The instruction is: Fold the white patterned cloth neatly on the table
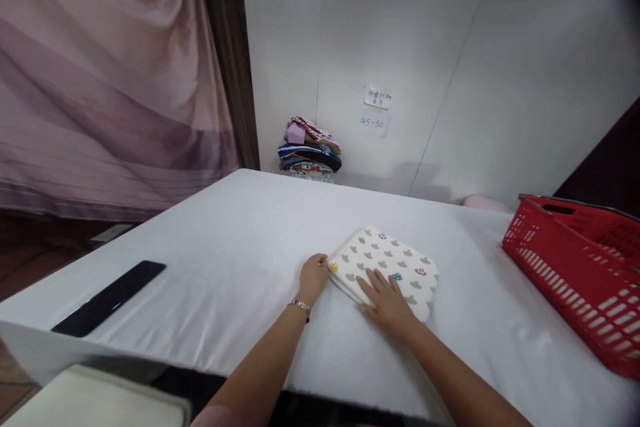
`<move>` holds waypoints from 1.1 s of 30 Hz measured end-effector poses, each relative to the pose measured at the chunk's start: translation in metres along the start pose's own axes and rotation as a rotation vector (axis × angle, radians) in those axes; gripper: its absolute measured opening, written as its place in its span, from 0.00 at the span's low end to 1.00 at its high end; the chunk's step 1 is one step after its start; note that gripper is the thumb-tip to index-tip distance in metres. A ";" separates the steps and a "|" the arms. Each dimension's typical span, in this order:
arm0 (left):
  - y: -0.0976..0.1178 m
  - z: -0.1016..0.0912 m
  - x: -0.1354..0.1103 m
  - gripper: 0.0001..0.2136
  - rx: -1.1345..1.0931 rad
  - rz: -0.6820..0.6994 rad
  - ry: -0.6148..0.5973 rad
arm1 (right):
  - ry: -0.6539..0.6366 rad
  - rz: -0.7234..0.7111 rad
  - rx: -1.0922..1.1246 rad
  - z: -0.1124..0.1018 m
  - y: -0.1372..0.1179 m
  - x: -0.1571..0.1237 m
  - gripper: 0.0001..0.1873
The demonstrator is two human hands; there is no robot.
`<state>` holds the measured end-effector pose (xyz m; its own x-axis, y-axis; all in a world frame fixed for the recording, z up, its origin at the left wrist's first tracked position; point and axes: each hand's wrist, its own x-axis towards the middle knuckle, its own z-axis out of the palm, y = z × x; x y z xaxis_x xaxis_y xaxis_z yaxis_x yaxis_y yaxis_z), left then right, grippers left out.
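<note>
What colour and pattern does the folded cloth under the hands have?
In the head view, the cloth is white with rows of small grey shapes and a few coloured ones.

Soft, even indoor light fell from above on the white table [225,233], brightest at its centre. The right hand [387,303] cast only a faint shadow on the folded cloth [400,257]; a pale one lay on the far wall [400,177]. The right corners lay dark, the wide lens stretched the red basket [575,267], and the near edge blurred.
</note>
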<state>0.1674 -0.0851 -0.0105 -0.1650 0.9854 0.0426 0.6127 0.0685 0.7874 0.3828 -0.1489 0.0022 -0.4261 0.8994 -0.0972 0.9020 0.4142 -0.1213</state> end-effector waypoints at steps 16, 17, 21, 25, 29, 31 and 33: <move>0.040 0.017 0.019 0.08 0.382 0.228 -0.092 | 0.165 0.241 0.156 -0.014 0.028 -0.018 0.30; 0.040 0.017 0.020 0.09 0.388 0.208 -0.103 | 0.170 0.275 0.145 -0.010 0.031 -0.020 0.30; 0.037 0.018 0.025 0.10 0.381 0.180 -0.108 | 0.188 0.308 0.107 0.007 0.037 -0.026 0.28; 0.031 0.019 0.025 0.11 0.356 0.102 -0.072 | 0.207 0.277 0.101 0.012 0.036 -0.026 0.27; 0.039 0.018 0.027 0.14 0.496 0.171 -0.096 | 0.214 0.268 0.086 0.012 0.034 -0.026 0.28; 0.049 0.020 0.031 0.17 0.544 0.218 -0.121 | 0.211 0.270 0.075 0.012 0.033 -0.026 0.28; 0.060 0.025 0.037 0.19 0.552 0.240 -0.141 | 0.204 0.276 0.071 0.011 0.031 -0.026 0.28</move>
<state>0.2176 -0.0410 0.0228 0.1074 0.9919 0.0674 0.9359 -0.1238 0.3299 0.4213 -0.1604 -0.0102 -0.1378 0.9884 0.0631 0.9712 0.1473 -0.1873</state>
